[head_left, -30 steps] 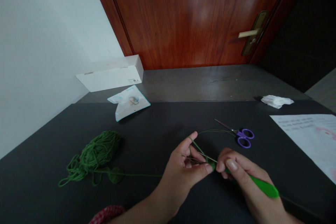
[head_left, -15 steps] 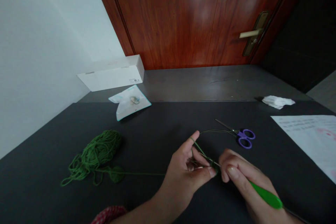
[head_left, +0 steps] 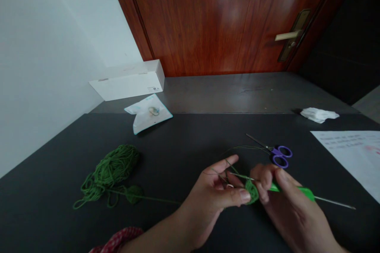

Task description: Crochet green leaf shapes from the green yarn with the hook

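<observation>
From my head camera I look down at both my hands, low and right of centre over a dark tabletop (head_left: 190,136). My left hand (head_left: 212,187) is nearly closed: the thumb and fingers pinch a small green crocheted piece (head_left: 251,191), and the raised fingers carry thin strands of yarn. My right hand (head_left: 289,197) is curled firmly around a crochet hook (head_left: 305,192) with a bright green handle. Its thin metal shaft runs out past the handle toward the lower right, and at the other end a slim metal section reaches into the crocheted piece, which sits between my two hands, touching both.

A green yarn strand (head_left: 148,198) leads from my left hand across the table to a loose green yarn bundle (head_left: 111,170) at lower left. Just above my right hand lie purple-handled scissors (head_left: 280,156), with a fine thread passing near their blades. A printed paper sheet (head_left: 347,154) lies at the right edge, and a crumpled tissue (head_left: 319,115) sits beyond it. At upper left, a white box (head_left: 127,81) rests on a grey ledge by the wall, with a clear-and-white packet (head_left: 148,113) just in front of it. A wooden door (head_left: 208,19) fills the top. A red checked cuff (head_left: 117,239) shows at the bottom.
</observation>
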A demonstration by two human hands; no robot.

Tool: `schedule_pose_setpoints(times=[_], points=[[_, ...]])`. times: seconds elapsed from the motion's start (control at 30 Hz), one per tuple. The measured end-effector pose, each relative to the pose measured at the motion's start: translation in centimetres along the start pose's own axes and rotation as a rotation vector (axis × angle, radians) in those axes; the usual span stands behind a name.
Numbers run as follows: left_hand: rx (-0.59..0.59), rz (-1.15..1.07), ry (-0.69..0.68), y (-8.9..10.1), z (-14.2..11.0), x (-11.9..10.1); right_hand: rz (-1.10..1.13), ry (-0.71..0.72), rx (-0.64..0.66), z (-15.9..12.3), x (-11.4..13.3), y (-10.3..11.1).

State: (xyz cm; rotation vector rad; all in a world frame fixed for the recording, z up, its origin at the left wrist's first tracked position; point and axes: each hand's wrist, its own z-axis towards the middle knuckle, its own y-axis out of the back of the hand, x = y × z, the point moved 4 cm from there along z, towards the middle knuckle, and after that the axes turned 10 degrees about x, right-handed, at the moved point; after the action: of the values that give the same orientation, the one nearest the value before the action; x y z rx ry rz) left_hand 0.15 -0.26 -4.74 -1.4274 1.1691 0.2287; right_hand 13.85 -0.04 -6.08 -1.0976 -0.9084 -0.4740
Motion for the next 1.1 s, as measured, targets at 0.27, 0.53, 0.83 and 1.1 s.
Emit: schedule_pose_setpoints(times=[0.27, 0.53, 0.83, 1.1], points=[[0.042, -0.006, 0.015, 0.0, 0.0, 0.3, 0.522, -0.272, 0.004, 0.9, -0.9, 0.2], [0.004, 0.059, 0.041, -0.2, 0.0, 0.1, 0.278, -0.206, 0.015, 1.8, 0.2, 1.0], [-0.011, 0.115, 0.040, 0.0, -0.1, 0.2, -0.011, 0.008, 0.031, 1.6, 2.0, 1.4], [-0.009, 0.135, 0.044, 0.1, 0.1, 0.2, -0.074, 0.080, 0.023, 1.3, 2.5, 1.5]])
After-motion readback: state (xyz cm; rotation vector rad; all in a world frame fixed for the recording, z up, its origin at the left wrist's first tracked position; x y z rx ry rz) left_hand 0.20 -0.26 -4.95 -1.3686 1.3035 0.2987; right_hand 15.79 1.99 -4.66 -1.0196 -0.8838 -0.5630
